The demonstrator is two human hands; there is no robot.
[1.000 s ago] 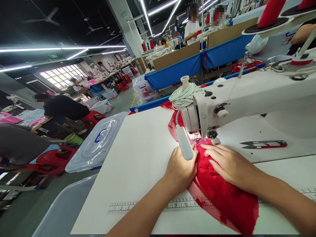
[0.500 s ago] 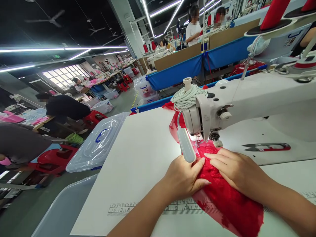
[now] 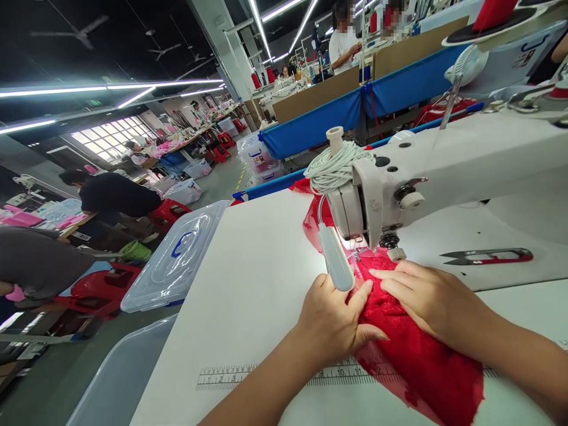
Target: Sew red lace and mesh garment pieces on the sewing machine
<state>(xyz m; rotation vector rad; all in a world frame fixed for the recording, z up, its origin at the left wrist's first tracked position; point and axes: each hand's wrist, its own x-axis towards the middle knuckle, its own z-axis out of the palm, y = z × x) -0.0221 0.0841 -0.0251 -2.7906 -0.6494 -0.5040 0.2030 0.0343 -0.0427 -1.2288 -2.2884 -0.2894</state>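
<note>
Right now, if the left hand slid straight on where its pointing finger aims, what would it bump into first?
Most likely the right hand: its fingers lie just ahead of the left hand, over the red fabric. Exact heights are hard to tell.

From here I'm seeing the long red lace-like cloth [image 3: 426, 361] looking matt and rough, turning sheer along its left edge. The arched white sewing machine [image 3: 470, 160] is showing a smooth, satiny coat, while the rectangular clear plastic lid [image 3: 171, 273] is throwing glossy highlights.
</note>
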